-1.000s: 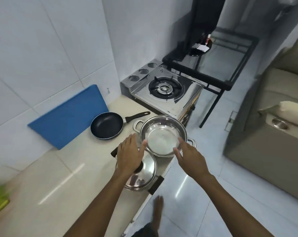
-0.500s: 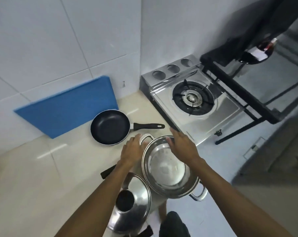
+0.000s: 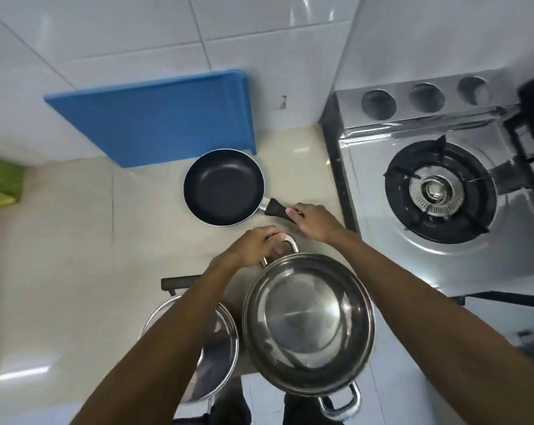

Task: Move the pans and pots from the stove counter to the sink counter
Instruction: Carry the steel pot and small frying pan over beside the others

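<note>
Left hand point(image 3: 253, 245) gripping steel pot point(image 3: 308, 323) handle, right hand point(image 3: 313, 220) closed on frying pan point(image 3: 224, 187) handle, frame centre: lift both level.

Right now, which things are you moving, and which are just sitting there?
Moving:
steel pot, left hand on its handle
black frying pan, right hand on its handle
lidded pot

Just sitting:
blue cutting board
gas stove
green thing
</note>
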Tool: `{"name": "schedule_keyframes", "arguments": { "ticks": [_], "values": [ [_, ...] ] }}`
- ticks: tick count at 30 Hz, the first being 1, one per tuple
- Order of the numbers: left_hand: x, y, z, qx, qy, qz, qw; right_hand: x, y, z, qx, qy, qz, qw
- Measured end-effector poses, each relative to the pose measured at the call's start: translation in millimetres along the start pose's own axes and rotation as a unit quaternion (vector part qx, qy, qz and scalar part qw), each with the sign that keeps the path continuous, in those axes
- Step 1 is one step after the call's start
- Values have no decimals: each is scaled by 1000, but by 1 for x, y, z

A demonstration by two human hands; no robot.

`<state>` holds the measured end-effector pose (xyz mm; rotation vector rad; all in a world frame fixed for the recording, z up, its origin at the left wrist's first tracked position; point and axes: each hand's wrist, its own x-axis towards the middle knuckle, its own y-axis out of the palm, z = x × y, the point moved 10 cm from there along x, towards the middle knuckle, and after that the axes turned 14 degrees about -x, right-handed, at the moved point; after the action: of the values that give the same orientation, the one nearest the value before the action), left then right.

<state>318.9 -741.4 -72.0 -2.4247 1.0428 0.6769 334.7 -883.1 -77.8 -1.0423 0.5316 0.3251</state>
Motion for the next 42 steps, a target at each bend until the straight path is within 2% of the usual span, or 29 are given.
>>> {"name": "schedule_keyframes", "arguments": {
  "ticks": [4, 7, 9, 13, 16, 26, 31, 35, 42],
  "values": [
    [1, -2, 6, 11, -28, -12, 999, 5, 10, -4, 107, -5, 30, 994],
    [1, 1, 4, 10, -38, -16, 999, 11, 6, -7, 142, -1, 27, 990],
    [-2, 3, 0, 6, -45, -16, 999, 14, -2, -8, 131, -15, 8, 991],
    [-15, 11, -17, -69, -45, 15, 996, 10, -33, -20, 70, -32, -79, 994],
    [-27, 13, -33, -118, -48, 11, 992, -2, -60, -30, 60, -33, -113, 991],
    [-103, -11, -61, -184, 7, -81, 980, -69, -170, -28, 6, -41, -197, 980],
    [-161, -49, -58, -263, 33, -146, 953, -102, -201, 12, -6, -65, -222, 973],
    [-222, -87, -41, -325, 79, -186, 924, -129, -218, 76, -20, -90, -235, 968],
    [-381, -156, 64, -409, 126, -259, 866, -182, -205, 221, -46, -120, -256, 958]
  ]
}}
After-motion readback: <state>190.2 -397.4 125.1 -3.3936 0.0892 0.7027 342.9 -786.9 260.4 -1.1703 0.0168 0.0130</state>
